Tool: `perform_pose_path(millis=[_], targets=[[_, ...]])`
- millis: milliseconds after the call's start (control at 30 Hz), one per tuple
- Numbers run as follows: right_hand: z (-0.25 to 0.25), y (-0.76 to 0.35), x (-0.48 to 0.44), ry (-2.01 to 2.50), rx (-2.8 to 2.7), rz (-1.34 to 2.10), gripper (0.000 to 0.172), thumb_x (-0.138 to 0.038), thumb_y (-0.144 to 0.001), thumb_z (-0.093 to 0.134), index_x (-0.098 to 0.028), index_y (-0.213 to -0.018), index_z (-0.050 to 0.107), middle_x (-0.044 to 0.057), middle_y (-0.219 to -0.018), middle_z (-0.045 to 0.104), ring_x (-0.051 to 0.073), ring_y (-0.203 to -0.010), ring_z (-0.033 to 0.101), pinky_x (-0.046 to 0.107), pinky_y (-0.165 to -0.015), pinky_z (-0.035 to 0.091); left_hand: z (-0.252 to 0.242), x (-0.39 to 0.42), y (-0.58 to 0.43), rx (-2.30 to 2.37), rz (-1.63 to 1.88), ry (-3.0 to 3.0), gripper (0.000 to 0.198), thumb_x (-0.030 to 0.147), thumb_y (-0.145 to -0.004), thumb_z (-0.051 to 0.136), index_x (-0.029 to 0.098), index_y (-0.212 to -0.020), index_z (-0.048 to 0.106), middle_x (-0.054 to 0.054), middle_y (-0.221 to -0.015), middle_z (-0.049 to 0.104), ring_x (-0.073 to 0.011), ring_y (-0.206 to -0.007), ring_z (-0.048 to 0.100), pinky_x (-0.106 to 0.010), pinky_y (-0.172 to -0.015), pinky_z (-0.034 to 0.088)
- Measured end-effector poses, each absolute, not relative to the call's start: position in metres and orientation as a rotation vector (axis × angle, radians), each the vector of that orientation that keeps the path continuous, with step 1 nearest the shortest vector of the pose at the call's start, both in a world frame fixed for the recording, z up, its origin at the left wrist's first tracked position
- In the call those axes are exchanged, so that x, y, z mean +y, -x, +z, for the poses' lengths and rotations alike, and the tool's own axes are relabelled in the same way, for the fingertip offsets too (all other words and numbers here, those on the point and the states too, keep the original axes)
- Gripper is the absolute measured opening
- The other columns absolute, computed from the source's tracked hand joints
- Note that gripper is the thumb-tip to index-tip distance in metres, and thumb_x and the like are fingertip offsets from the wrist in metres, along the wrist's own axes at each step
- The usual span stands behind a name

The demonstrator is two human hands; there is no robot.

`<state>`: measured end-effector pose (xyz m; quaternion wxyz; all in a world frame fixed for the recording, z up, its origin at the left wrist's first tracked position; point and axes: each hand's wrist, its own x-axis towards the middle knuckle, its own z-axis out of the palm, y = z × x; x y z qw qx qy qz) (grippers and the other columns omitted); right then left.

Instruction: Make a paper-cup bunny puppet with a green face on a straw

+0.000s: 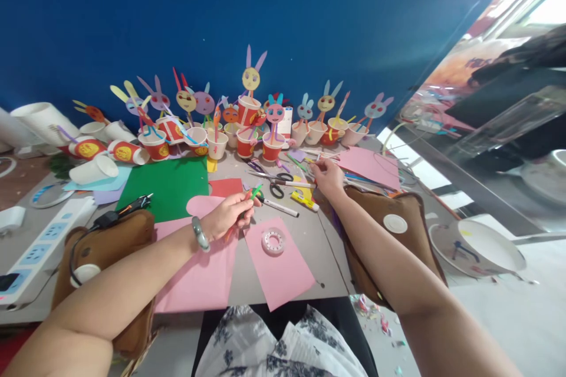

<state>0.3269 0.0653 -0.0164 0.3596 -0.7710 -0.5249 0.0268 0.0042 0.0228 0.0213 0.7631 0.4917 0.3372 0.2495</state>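
My left hand [230, 215] is closed over the pink paper in the middle of the table, holding thin strips; a green end [256, 191] sticks out beyond the fingertips and orange ends show below. What they are made of is hard to see. My right hand [326, 178] reaches forward with fingers pressed together, down among thin coloured strips [295, 161]; anything between the fingertips is too small to name. Between the hands lie black-handled scissors [276, 189], a white marker [280, 207] and a yellow utility knife [305, 201]. A tape roll [274, 241] rests on a pink sheet [283, 277].
Paper cups with rabbit-faced figures [273, 147] line the blue wall. Green card [163, 185] lies at left, pink paper [369, 165] at right. Brown cushions [393, 247] sit by both forearms. A power strip [44, 247] is far left, a white plate [477, 247] far right.
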Motion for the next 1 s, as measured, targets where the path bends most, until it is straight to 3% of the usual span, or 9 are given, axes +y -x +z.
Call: perform_pose_path(millis=[167, 333, 467, 567, 833, 933, 1000], targets=[[0.010, -0.313, 0.055, 2.042, -1.530, 0.061, 0.019, -0.032, -0.085, 0.052, -0.021, -0.090, 0.066, 0.006, -0.093, 0.075, 0.022, -0.088, 0.067, 0.035, -0.083, 0.047, 0.022, 0.024, -0.003, 0.744, 0.560, -1.101, 0.016, 0.028, -0.091, 0.052, 0.013, -0.092, 0.057, 0.005, -0.065, 0.045, -0.0047, -0.047, 0.038, -0.019, -0.048, 0.033], [0.048, -0.322, 0.047, 2.198, -1.798, 0.047, 0.003, -0.024, -0.072, 0.067, -0.023, -0.069, 0.066, 0.003, -0.074, 0.071, 0.022, -0.077, 0.064, 0.036, -0.083, 0.044, 0.019, 0.025, -0.004, 0.741, 0.585, -1.110, 0.017, 0.028, -0.090, 0.051, 0.013, -0.094, 0.057, 0.005, -0.062, 0.044, -0.0050, -0.046, 0.035, -0.018, -0.045, 0.024], [0.068, -0.359, 0.046, 2.409, -1.795, -0.084, 0.007, -0.016, -0.071, 0.069, -0.019, -0.067, 0.064, 0.012, -0.079, 0.070, 0.025, -0.082, 0.061, 0.040, -0.079, 0.040, 0.020, 0.027, -0.003, 0.718, 0.600, -1.109, 0.016, 0.029, -0.087, 0.055, 0.014, -0.090, 0.056, 0.005, -0.061, 0.045, -0.0048, -0.046, 0.036, -0.019, -0.046, 0.024], [0.067, -0.391, 0.047, 2.547, -1.752, -0.131, 0.021, -0.013, -0.069, 0.074, -0.017, -0.058, 0.056, 0.016, -0.079, 0.068, 0.025, -0.082, 0.059, 0.041, -0.074, 0.037, 0.021, 0.027, -0.002, 0.717, 0.603, -1.123, 0.018, 0.031, -0.086, 0.057, 0.014, -0.089, 0.055, 0.005, -0.062, 0.045, -0.0048, -0.047, 0.037, -0.019, -0.048, 0.025], [0.040, -0.429, 0.044, 2.564, -1.750, -0.108, 0.034, -0.031, -0.067, 0.084, -0.020, -0.054, 0.055, 0.012, -0.072, 0.065, 0.024, -0.079, 0.056, 0.039, -0.070, 0.034, 0.020, 0.026, -0.002, 0.736, 0.571, -1.123, 0.019, 0.030, -0.088, 0.054, 0.013, -0.095, 0.057, 0.005, -0.064, 0.045, -0.0045, -0.046, 0.036, -0.019, -0.048, 0.025], [0.036, -0.434, 0.045, 2.489, -1.691, -0.121, 0.027, -0.032, -0.074, 0.082, -0.018, -0.063, 0.062, 0.007, -0.073, 0.066, 0.020, -0.078, 0.059, 0.035, -0.071, 0.041, 0.020, 0.026, -0.002, 0.733, 0.574, -1.118, 0.019, 0.031, -0.088, 0.054, 0.013, -0.094, 0.058, 0.005, -0.064, 0.045, -0.0049, -0.047, 0.036, -0.019, -0.048, 0.026], [0.036, -0.437, 0.047, 2.400, -1.575, -0.203, 0.022, -0.037, -0.087, 0.072, -0.016, -0.084, 0.067, 0.005, -0.087, 0.068, 0.017, -0.080, 0.062, 0.033, -0.075, 0.050, 0.019, 0.027, -0.002, 0.740, 0.576, -1.117, 0.020, 0.031, -0.087, 0.056, 0.013, -0.094, 0.058, 0.005, -0.064, 0.045, -0.0053, -0.048, 0.037, -0.019, -0.048, 0.025]])
